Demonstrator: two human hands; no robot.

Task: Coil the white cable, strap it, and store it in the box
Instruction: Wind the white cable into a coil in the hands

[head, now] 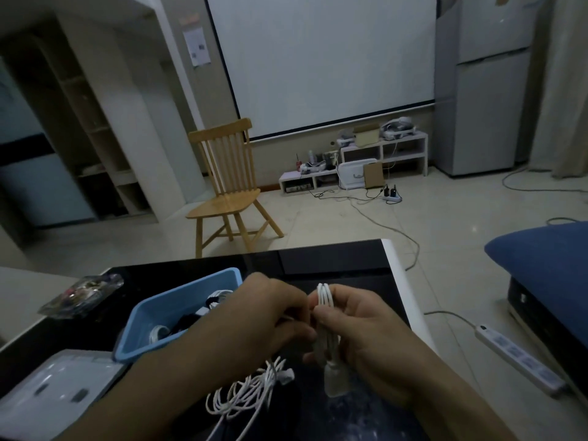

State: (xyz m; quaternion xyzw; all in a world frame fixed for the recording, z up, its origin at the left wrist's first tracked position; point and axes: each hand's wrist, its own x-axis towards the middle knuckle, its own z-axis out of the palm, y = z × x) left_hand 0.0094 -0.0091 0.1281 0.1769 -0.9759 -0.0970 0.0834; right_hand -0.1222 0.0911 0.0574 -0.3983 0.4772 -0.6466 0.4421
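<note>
My right hand (359,329) grips a folded bundle of the white cable (325,297), whose loops stick up above my fingers. A pale plug end (334,378) hangs below that hand. My left hand (270,313) pinches the same bundle at its middle, right against the right hand; whether a strap is between the fingers is hidden. More loose white cable (245,393) lies tangled on the black table below my hands. The blue box (178,300) stands just left of my left hand and holds several dark and white cables.
The black table (334,262) has a white right edge. A white flat device (60,383) lies at front left, a clear plastic packet (82,294) at far left. A wooden chair (229,186) stands beyond the table, a white power strip (518,358) on the floor at right.
</note>
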